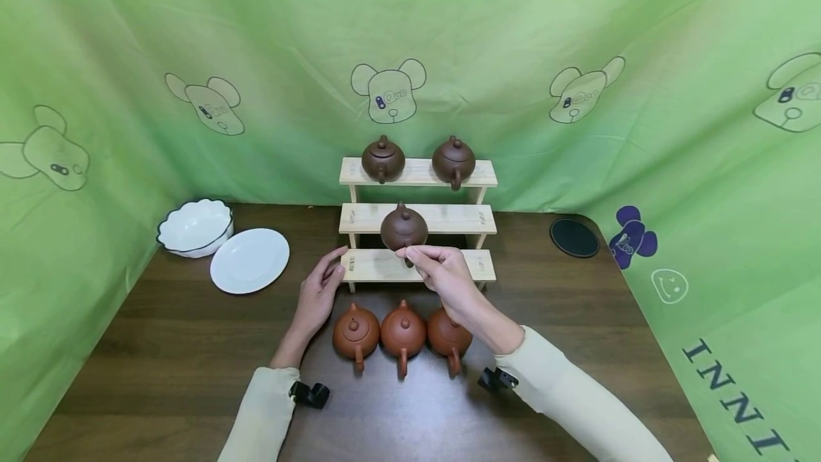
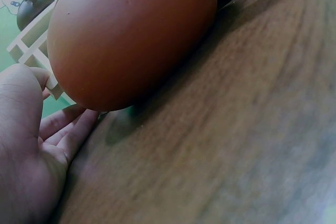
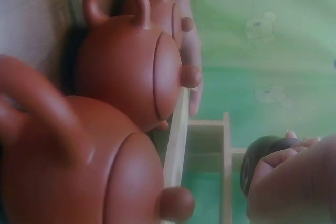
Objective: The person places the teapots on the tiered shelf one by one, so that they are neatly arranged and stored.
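My right hand (image 1: 445,273) pinches the handle of a dark brown teapot (image 1: 404,225), whose spout points to the back. This teapot overlaps the front of the middle tier of a wooden three-tier stand (image 1: 449,219); whether it touches the wood I cannot tell. At the left end of the lowest tier my left hand (image 1: 321,291) rests with its fingertips against the stand, fingers mostly straight. Two more dark brown teapots, one left (image 1: 383,160) and one right (image 1: 454,159), sit on the top tier. Reddish-brown teapots (image 1: 404,334) stand in a row before the stand.
On the left of the wooden table (image 1: 192,362) stand a white scalloped bowl (image 1: 195,227) with a dark rim and a white plate (image 1: 250,261). A black round pad (image 1: 574,237) lies at the right. A green printed cloth (image 1: 487,34) surrounds the table's back and sides.
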`<state>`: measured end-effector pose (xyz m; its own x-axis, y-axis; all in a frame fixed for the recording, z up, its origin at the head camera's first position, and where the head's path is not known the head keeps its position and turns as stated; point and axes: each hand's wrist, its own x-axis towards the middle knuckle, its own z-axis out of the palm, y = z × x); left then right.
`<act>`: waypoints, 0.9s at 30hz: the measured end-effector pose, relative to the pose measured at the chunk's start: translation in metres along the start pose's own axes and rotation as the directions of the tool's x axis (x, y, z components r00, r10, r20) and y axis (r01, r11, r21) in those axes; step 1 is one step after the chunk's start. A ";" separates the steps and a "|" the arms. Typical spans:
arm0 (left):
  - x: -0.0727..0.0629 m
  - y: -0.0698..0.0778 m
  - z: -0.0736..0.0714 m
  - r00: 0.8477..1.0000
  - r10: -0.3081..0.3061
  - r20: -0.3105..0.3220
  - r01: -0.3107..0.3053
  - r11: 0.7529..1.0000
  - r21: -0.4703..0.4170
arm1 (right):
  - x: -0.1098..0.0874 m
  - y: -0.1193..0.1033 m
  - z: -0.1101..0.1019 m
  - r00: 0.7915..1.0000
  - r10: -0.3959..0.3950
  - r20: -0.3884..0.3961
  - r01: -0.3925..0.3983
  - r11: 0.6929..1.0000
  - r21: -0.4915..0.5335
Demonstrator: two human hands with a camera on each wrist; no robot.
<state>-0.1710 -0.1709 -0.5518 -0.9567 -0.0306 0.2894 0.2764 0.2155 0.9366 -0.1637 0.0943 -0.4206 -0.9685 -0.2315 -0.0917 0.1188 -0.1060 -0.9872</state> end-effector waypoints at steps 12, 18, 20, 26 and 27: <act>0.001 0.005 0.001 0.998 -0.056 0.016 0.056 0.998 -0.001 | 0.019 -0.001 0.016 0.998 0.040 -0.039 -0.037 0.997 0.068; 0.002 -0.003 0.001 1.000 0.017 0.009 -0.016 0.999 -0.034 | 0.027 0.003 0.022 0.998 0.035 -0.047 -0.032 0.998 0.057; 0.003 -0.009 0.001 1.000 0.021 0.008 -0.021 0.999 -0.030 | 0.030 0.004 0.022 0.998 0.036 -0.053 -0.033 0.999 0.042; 0.004 -0.018 0.000 1.000 0.004 0.015 -0.004 1.000 0.010 | 0.037 0.004 0.024 0.999 0.006 -0.042 -0.008 0.999 -0.043; 0.004 -0.019 -0.001 1.000 0.002 0.013 -0.002 1.000 0.011 | 0.038 0.004 0.025 0.999 -0.003 -0.035 0.001 0.998 -0.059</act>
<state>-0.1797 -0.1758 -0.5680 -0.9573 -0.0174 0.2885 0.2773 0.2260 0.9338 -0.1946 0.0613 -0.4243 -0.9759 -0.1972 -0.0936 0.1051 -0.0489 -0.9933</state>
